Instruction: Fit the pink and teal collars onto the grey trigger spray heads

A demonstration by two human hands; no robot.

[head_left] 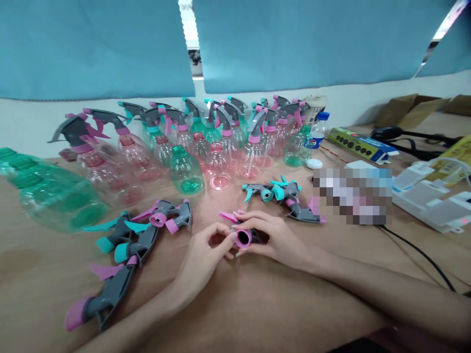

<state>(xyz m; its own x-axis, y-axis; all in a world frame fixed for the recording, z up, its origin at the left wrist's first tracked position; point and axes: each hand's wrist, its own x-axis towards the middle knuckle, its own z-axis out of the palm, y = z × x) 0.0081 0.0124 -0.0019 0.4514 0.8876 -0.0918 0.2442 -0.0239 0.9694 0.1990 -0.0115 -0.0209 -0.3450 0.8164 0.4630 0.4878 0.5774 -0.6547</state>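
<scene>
**Two bare hands hold a pink-and-grey spray head over a table, with spray bottles beyond**

From my remote seat, I take the held spray head (243,239) as the centre of the clock, with twelve pointing to the far side of the table (235,304). It sits between both hands, its round pink collar open toward my view and its pink trigger pointing to eleven.

The left hand (206,255) comes in from seven; its thumb and forefinger pinch the collar's edge. The right hand (274,238) reaches in from four, its fingers curled around the grey body.

From ten to one I see a crowd of clear pink and green bottles, many topped with grey sprayers. Nearest at eleven stand an open green bottle (187,171) and, beside it, an open pink bottle (220,169). Large green bottles (62,196) lean or lie at ten.

Five loose spray heads (142,240) rest from eight to ten, with pink or teal collars. Three more sprayer tops (285,190) lie from one to two.

At one stands a blue-capped bottle (320,130). Around two are a yellow-and-blue box (356,143), a pixelated patch that I cannot identify, and a white plastic tray (434,201).
</scene>
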